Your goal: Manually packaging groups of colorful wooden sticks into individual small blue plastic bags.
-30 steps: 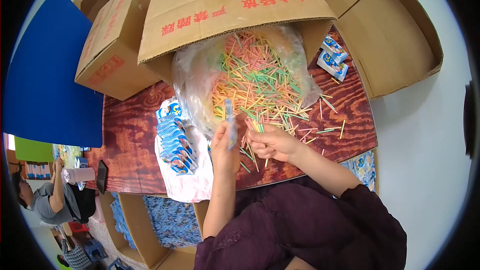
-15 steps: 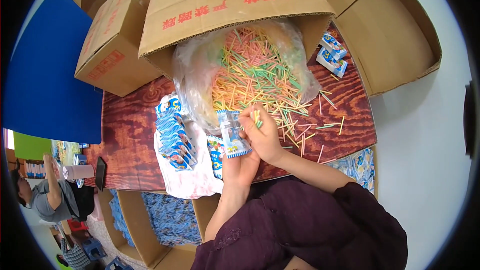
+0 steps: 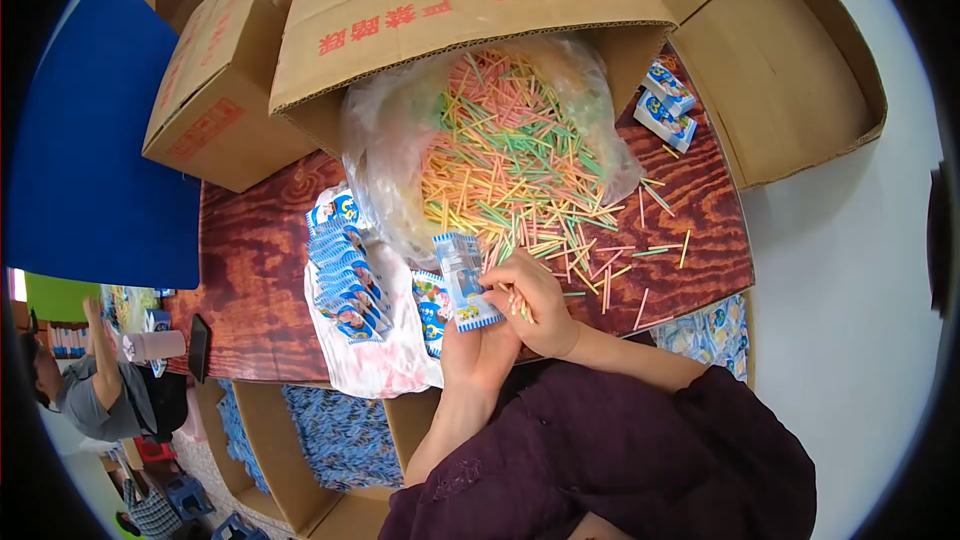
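Left hand (image 3: 478,356) grips blue-white plastic packet (image 3: 464,278); right hand (image 3: 541,306) closed on thin pastel sticks (image 3: 521,305), outside it; overlapping blue-white packets (image 3: 345,275) lined up; pastel stick heap (image 3: 520,155) unpackaged.

A pale, plain wall (image 3: 840,270) is filling the right side, with a soft shadow lying across it; a dark object (image 3: 939,240), too obscure to identify, is showing at its far edge; a desk (image 3: 250,330) with dark-streaked, reddish-brown wood grain is spreading across the middle; a large blue panel (image 3: 110,140) is standing at left, with a bright green panel (image 3: 65,298) showing below it; a small bright patch (image 3: 17,285) is glowing beside the green; blue stools (image 3: 187,496) are standing on a speckled, light floor (image 3: 208,470); even light is covering the room.
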`<control>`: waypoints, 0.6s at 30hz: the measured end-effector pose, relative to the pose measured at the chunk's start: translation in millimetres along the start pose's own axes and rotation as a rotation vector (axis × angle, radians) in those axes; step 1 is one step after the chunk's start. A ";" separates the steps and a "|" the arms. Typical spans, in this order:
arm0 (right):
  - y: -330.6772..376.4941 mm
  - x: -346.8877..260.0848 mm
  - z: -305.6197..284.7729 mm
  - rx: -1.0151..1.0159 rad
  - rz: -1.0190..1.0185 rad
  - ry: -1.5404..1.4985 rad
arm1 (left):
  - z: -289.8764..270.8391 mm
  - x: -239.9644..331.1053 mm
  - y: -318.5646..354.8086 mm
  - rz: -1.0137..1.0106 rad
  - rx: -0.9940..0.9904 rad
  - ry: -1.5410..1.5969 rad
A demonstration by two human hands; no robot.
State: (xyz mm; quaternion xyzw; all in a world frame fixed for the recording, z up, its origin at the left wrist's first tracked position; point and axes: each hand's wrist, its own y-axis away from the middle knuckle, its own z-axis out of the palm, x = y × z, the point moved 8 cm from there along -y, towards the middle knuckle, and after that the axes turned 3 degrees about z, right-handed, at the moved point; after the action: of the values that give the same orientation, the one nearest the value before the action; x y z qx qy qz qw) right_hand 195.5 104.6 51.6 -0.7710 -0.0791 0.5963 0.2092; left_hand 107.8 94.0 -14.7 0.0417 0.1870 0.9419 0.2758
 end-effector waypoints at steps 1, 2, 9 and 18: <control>2.8 2.7 0.0 -0.001 -0.031 0.016 | -4.6 -1.0 0.0 -0.006 -0.005 0.032; 5.2 2.7 -0.2 -0.001 -0.063 0.032 | -9.8 -1.8 -0.2 -0.013 -0.010 0.063; 34.2 66.5 0.5 -0.099 0.692 -0.690 | -29.4 40.6 12.4 0.210 0.100 -0.419; 37.8 62.0 -1.1 -0.159 0.298 -0.193 | -29.2 61.9 26.3 0.279 0.067 -0.400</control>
State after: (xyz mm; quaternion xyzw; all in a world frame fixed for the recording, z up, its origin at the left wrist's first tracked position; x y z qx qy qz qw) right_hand 208.8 93.4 -18.8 -0.7275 -0.0304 0.6837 0.0487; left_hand 36.9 97.1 -33.3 0.2618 0.1523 0.9372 0.1730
